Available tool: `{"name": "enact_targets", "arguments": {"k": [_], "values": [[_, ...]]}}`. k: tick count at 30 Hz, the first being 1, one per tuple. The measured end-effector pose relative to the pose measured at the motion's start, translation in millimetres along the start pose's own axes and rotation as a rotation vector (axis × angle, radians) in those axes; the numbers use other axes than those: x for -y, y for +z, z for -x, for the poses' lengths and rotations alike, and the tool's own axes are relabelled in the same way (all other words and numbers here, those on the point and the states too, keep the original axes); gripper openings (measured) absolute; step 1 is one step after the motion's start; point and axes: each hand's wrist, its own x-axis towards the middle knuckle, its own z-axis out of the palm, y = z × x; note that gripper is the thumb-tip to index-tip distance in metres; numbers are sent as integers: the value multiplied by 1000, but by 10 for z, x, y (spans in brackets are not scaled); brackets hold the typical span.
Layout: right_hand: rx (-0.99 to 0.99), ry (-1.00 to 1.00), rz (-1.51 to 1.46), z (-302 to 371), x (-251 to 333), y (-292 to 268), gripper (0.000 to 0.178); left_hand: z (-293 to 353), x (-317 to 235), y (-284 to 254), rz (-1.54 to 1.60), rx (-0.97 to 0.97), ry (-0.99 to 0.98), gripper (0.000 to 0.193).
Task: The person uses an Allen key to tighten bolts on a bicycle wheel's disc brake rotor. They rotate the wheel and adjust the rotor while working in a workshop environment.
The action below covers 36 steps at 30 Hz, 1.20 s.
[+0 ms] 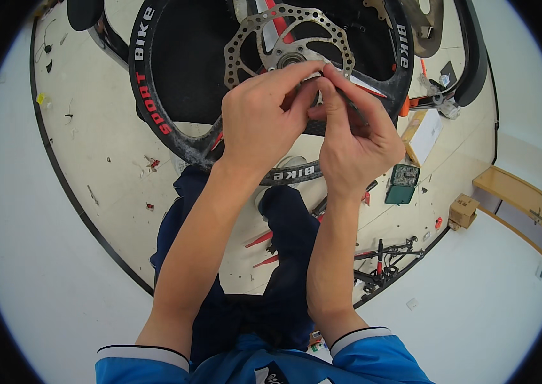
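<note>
Slim dark-grey piece (354,109), mostly hidden; long axis slants down rightward. Right hand (360,144) grasps it; left hand (261,115) pinched, cannot tell on what.

Floor (111,224): bright and evenly lit, its shadows faint and soft-edged.
Wall (21,269): pale, slightly cool, nearly featureless.
Forearms (197,230): lit along their upward sides, suggesting light from above.
Hands: left hand (258,118) and right hand (360,150) fairly sharp; the space between their fingertips shaded, hard to read.
Brake disc (240,41): dull metallic sheen, holes crisp.
Wheel (184,146): openings sink into near-black.
Dark wall strip (60,168): bowed by fisheye distortion.
Outer edge: black vignette, bluish fringe.
Scraps (152,164): small, poorly resolved.
</note>
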Motion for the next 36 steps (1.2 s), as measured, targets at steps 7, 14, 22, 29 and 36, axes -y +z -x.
{"name": "enact_targets", "arguments": {"k": [7,14,22,29,36], "values": [[-56,67,-10,-29,38,22,17,-11,25,29,5,-21,75,20],[-52,-55,7,-3,-27,-32,21,-28,-3,30,-20,-35,77,20],[-24,-173,228,21,-30,-38,29,-29,3,33,-21,-19,46,20],[-191,-153,166,114,-43,188,30,-31,12,28,-20,-7,41,19],[-228,-31,26,56,2,163,21,-42,5,38,12,1,11,19]]}}
